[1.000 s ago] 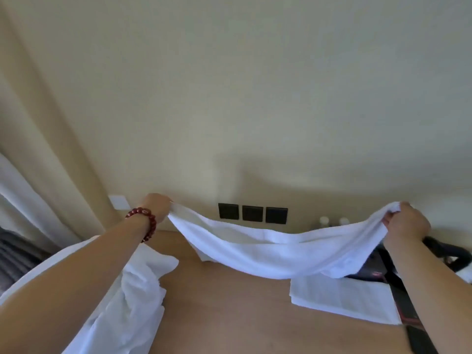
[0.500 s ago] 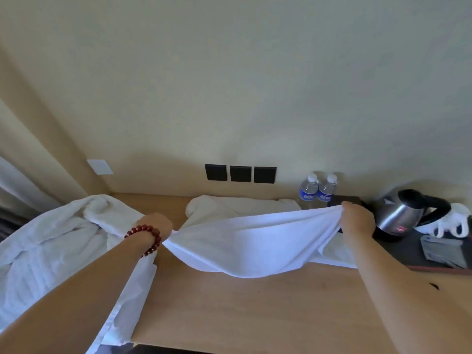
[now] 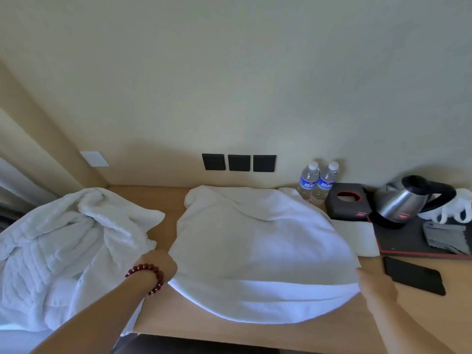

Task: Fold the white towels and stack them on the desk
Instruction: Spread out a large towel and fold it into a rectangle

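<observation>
I'm holding the white towel (image 3: 258, 251) at its two near corners, and it's lying spread flat on the tabletop (image 3: 250, 333) between my hands. My left hand (image 3: 162, 264) is gripping the near-left corner, fingers curled onto the cloth; a red bead bracelet (image 3: 149, 277) is sitting on that wrist. My right hand (image 3: 375, 284) is touching the near-right corner, but whether that grip is pinching or just pressing I cannot tell, since the fingers are hiding behind the towel edge. The near edge is bowing toward me between the two grips, and the far edge is reaching almost to the wall.

Left of the left grip, a crumpled pile of white towels (image 3: 63, 251) is lying on the tabletop, touching my left forearm and hanging over the front edge. Beyond the right grip, a folded white towel (image 3: 357, 238) is peeking out from under the spread one. Just right of the right grip a black phone (image 3: 413, 278) is lying flat. Farther beyond that grip: a dark tray (image 3: 408, 241) carrying a steel kettle (image 3: 406, 200), a grey cloth (image 3: 444, 237) and white cups (image 3: 457, 208). A black tissue box (image 3: 347, 200) and two water bottles (image 3: 316, 183) are standing by the wall, bottles touching each other. Three black wall sockets (image 3: 238, 162) are showing above the towel's far edge.
</observation>
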Tool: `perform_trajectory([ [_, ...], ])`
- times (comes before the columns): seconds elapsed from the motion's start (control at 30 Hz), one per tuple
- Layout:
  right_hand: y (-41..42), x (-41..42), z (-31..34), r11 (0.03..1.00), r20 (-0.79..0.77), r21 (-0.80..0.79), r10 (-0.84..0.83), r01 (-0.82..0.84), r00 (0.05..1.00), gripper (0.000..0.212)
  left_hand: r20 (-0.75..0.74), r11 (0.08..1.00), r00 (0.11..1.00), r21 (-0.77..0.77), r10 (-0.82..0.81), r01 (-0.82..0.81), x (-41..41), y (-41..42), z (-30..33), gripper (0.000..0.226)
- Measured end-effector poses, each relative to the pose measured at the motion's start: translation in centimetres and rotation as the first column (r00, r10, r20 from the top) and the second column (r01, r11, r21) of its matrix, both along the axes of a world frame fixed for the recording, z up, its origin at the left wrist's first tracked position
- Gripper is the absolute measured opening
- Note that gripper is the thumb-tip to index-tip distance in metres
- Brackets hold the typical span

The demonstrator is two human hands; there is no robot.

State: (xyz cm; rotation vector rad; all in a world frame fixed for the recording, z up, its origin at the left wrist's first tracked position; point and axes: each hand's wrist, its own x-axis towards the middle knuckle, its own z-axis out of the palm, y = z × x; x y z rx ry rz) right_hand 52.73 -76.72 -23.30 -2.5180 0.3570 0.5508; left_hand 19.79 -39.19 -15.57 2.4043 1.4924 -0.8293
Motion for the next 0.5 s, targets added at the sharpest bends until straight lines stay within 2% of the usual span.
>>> perform_trajectory([
  [0.13, 2.0, 0.0, -1.1, 0.985, -0.031, -0.036, 0.169, -0.170, 0.985, 0.035, -0.015, 0.993, 0.993, 0.030, -0.114, 0.114, 1.7, -1.7, -0.3, 0.029],
  [0.23, 3.0, 0.2, -1.4, 0.957, -0.028, -0.060, 0.282, -0.284, 0.959, 0.037, -0.010, 0.995, 0.996, 0.045, -0.087, 0.087, 2.1, -2.1, -1.3, 0.030],
  [0.33, 3.7, -0.3, -1.4, 0.944, -0.021, -0.098, 0.315, -0.316, 0.949, 0.037, 0.010, 0.982, 0.989, 0.124, -0.146, 0.144, 2.4, -2.6, -2.0, 0.041],
  [0.5, 3.1, -0.8, -1.9, 0.936, -0.022, -0.145, 0.321, -0.321, 0.947, 0.025, 0.079, 0.914, 0.933, 0.245, -0.351, 0.323, 3.1, -3.3, -3.0, 0.046],
])
